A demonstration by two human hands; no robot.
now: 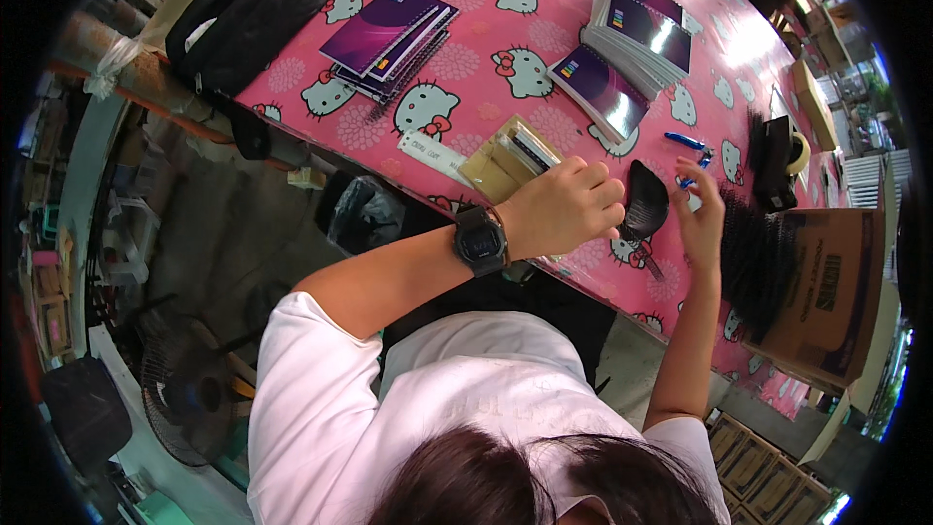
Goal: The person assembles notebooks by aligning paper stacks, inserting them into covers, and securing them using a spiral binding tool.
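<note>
My left hand (569, 209), with a black watch on its wrist, is closed around the edge of a black curved ribbed piece (645, 202) that rests on the pink patterned tablecloth (544, 0). Just to the right, my right hand (702, 219) hovers with its fingers spread and holds nothing that I can see. It sits between the black piece and a mass of black spiral coils (753, 253) spilling from a brown cardboard box (831, 292). A blue pen-like tool (686, 142) lies just beyond my right fingertips.
Purple spiral notebooks lie in a pile (389, 34) at the back left; a taller stack (641, 34) and a single one (598, 87) are further right. Tan packets (510, 157), a white strip (432, 154), a black bag (248, 15) and a black tape dispenser (773, 163) also sit on the table.
</note>
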